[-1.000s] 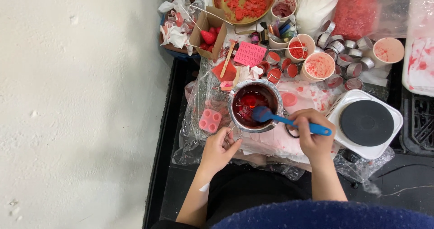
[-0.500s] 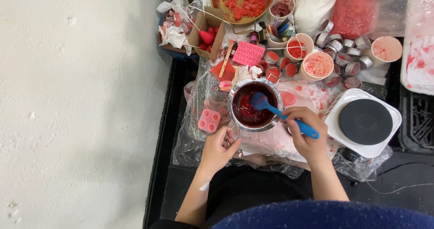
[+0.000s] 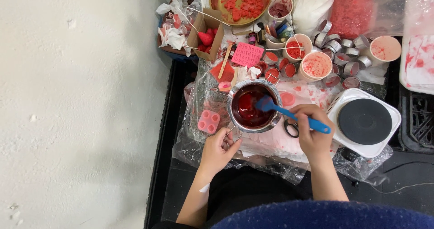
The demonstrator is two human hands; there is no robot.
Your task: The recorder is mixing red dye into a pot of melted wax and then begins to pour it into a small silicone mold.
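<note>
Head view: the left hand point(image 3: 217, 150) pinches the handle, mostly hidden, of the metal pot point(image 3: 252, 106). The right hand point(image 3: 312, 131) grips the blue spatula point(image 3: 289, 116), its tip now at the pot's 3 o'clock rim, no longer mid-pot.

Our right hand point(image 3: 313, 136) grips a blue spatula point(image 3: 289, 114), its head dipped in the red liquid of a small metal pot point(image 3: 252, 106). Our left hand point(image 3: 218, 148) holds the pot's handle, beside a pink mould point(image 3: 209, 121).
</note>
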